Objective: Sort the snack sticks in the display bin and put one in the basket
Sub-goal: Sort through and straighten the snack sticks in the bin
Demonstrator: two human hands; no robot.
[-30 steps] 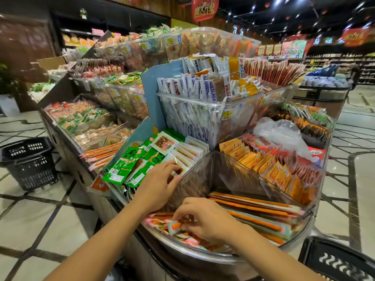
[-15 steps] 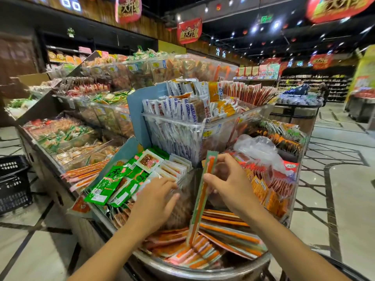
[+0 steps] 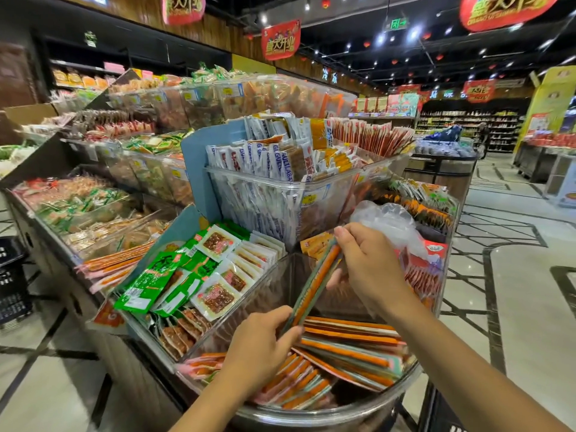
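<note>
Stick (image 3: 314, 286) — spanning left hand (image 3: 260, 347), right hand (image 3: 366, 266)

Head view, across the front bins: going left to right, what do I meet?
Green packets → left hand, gripping the low end of the snack stick → right hand, pinching its top end → red packets.
</note>
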